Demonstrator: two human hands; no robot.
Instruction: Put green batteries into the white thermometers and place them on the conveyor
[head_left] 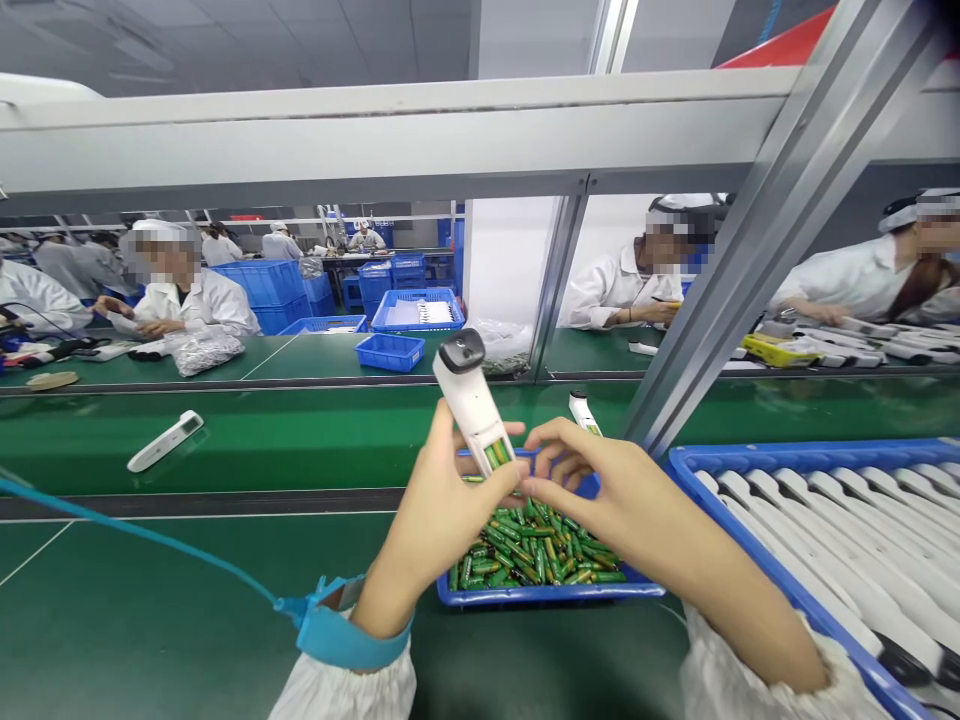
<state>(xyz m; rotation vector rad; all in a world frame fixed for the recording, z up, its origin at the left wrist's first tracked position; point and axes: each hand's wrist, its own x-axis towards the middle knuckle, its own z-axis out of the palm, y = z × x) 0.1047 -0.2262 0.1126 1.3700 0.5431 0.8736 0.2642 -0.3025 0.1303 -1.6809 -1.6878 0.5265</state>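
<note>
While partly hidden behind the fingers, at least two green cylindrical batteries [495,456] seated in the open end of a white plastic handheld device with a black cap [471,392]; no compartment cover in view. Device gripped upright in the closed left hand [439,510], wrist ringed by a blue fabric strap [345,630]. Right hand [600,490] half open, curled fingers [559,450] just beside the open end, contact not determinable. Directly below both hands, a shallow blue plastic tray [547,594] heaped with loose green-and-gold batteries [536,548]. To the right, a larger blue tray [757,545] of white device bodies [847,540] in rows. Beyond the hands, a green conveyor belt [315,440] carrying further white devices [165,441].
</note>
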